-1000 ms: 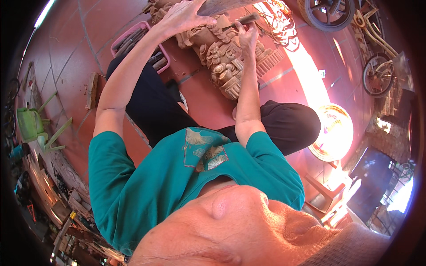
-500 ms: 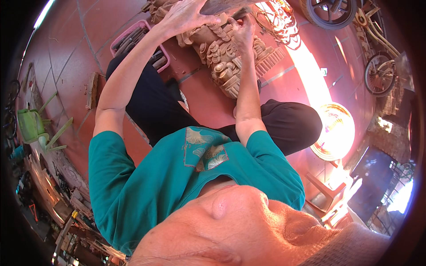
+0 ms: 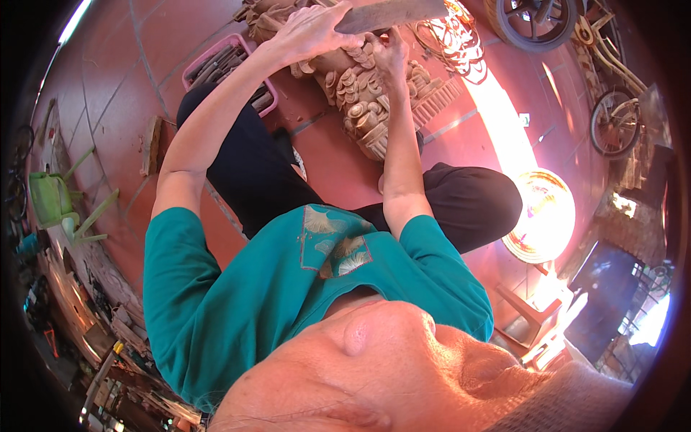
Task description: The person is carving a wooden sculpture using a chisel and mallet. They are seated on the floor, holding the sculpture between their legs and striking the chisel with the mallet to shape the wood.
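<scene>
My left hand (image 3: pixel 313 32) is closed round the near end of a long flat wooden mallet (image 3: pixel 396 14), which reaches right along the top edge. Just below the mallet, my right hand (image 3: pixel 391 57) is closed on a slim chisel, mostly hidden by the fingers and the mallet. Both hands are over a carved wooden piece (image 3: pixel 360 108) covered in scrolls and ridges, lying on the floor in front of my crossed legs. The chisel's working tip cannot be seen.
A pink basket (image 3: pixel 268 101) full of dark slender tools is beside my left knee. A wood block (image 3: pixel 151 146) lies farther left, near a green chair (image 3: pixel 50 200). Coiled strips (image 3: pixel 461 47), a wheel (image 3: pixel 536 21) and a sunlit round woven hat (image 3: pixel 540 216) are on the right.
The mallet has come down into fuller view, closer to my right hand. My left hand has shifted slightly right with it; my right hand has moved a little left.
</scene>
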A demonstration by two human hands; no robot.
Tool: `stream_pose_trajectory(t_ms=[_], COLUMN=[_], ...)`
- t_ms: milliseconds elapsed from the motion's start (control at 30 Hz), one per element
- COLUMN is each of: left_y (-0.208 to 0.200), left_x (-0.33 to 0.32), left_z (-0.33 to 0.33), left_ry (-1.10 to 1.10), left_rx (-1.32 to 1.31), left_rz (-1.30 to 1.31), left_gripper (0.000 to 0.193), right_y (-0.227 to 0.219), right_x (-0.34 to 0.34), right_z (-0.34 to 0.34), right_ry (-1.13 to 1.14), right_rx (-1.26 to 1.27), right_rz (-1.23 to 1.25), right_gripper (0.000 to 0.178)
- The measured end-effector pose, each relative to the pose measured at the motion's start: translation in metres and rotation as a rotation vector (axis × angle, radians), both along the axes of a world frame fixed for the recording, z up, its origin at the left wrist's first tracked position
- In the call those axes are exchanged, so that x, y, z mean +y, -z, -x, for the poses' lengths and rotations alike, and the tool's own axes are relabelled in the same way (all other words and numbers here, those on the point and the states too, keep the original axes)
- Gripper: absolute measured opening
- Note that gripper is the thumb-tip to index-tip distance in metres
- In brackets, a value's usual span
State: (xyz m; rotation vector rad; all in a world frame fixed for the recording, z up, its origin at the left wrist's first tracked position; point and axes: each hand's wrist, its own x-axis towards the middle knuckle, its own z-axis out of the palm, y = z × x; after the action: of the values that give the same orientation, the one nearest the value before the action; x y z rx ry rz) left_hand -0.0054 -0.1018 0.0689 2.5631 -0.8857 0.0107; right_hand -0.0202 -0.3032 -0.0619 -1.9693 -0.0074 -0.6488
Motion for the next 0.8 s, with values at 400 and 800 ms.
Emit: stream_pose_trajectory(t_ms=[400,800], left_y=[0.017,-0.021], left_x=[0.006,0.018], left_z=[-0.010,-0.005], left_ry=[-0.062,-0.149], left_rx=[0.006,0.061], left_rz=[-0.018,0.074], left_gripper=[0.080,0.067], right_y=[0.023,0.008], right_x=[-0.016,-0.007], right_z=[-0.005,-0.008], right_ry=[-0.023,-0.061], right_rx=[0.088,0.074], right_rz=[-0.197,-0.110], right_gripper=[0.021,0.022])
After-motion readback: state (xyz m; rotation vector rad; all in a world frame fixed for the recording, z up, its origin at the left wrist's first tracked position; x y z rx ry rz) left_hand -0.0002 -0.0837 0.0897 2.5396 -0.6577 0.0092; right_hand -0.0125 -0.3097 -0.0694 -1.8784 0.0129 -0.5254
